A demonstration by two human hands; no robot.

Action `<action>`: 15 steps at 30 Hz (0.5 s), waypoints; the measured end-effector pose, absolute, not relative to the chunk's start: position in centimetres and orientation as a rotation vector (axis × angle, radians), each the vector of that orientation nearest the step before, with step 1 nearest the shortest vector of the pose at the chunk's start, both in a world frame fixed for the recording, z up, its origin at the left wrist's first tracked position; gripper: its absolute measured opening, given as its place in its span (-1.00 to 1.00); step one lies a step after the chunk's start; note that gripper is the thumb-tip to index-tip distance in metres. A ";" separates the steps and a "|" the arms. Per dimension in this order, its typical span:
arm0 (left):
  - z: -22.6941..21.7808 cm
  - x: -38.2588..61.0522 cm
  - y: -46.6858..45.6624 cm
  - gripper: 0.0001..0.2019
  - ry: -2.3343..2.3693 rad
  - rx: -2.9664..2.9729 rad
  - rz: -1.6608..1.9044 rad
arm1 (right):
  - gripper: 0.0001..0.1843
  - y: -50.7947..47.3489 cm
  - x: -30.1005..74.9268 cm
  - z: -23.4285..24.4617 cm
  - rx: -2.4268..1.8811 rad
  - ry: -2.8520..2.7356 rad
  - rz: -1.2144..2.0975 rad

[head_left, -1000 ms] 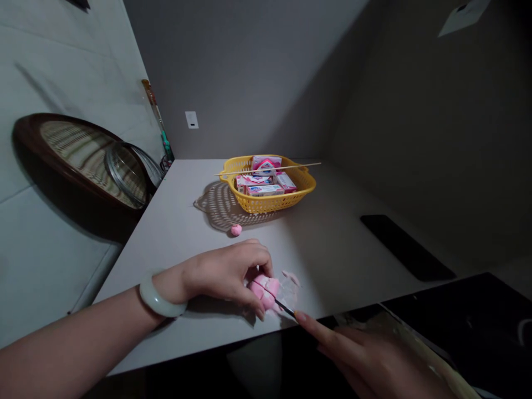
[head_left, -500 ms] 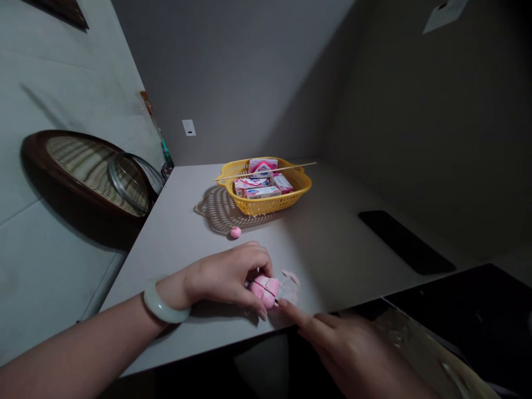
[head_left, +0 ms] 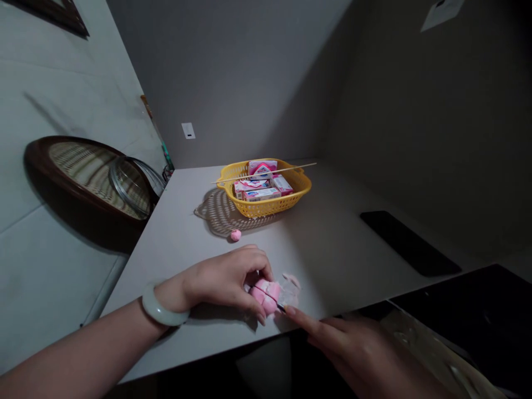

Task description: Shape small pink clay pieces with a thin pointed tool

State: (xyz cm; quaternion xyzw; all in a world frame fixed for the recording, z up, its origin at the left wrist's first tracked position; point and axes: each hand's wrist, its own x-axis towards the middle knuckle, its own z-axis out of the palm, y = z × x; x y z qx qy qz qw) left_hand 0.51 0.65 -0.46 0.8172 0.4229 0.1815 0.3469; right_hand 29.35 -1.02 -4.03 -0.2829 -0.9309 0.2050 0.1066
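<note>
A pink lump (head_left: 271, 305) with pale, crumbly patches sits at the table's front edge. My left hand (head_left: 233, 280) grips it from the left, thumb on the near side and fingers on the far side. In my right hand (head_left: 344, 343) is a thin, dark-bladed knife (head_left: 281, 307), its handle hidden by the palm. The forefinger lies stretched along the blade's back. The blade stands in a straight cut across the top of the lump. Whitish crumbs and shavings (head_left: 291, 288) lie just right of it. Farther back rests a small pink ball (head_left: 235, 235).
A yellow plastic basket (head_left: 266, 208) holds several pink-and-white boxes (head_left: 262, 194), with a thin wooden stick (head_left: 249, 176) across its rim. A black flat slab (head_left: 409, 243) lies at right. Left of the table (head_left: 166, 221) stands an oval wood-framed piece (head_left: 83, 183).
My right hand has shifted slightly right and toward me, so more of the blade shows between fingertip and lump. My left hand keeps its hold.
</note>
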 end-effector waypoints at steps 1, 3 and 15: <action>-0.5 0.5 0.7 -0.48 1.098 2.112 0.469 | -0.17 -0.8 29.8 -4.0 -0.820 -2.751 0.607; -0.7 0.5 0.8 -0.46 1.103 2.098 0.462 | -0.16 -0.4 30.7 -4.1 -0.801 -2.773 0.593; -0.8 0.5 0.7 -0.48 1.079 2.104 0.479 | -0.15 -0.4 29.8 -3.8 -0.741 -2.743 0.580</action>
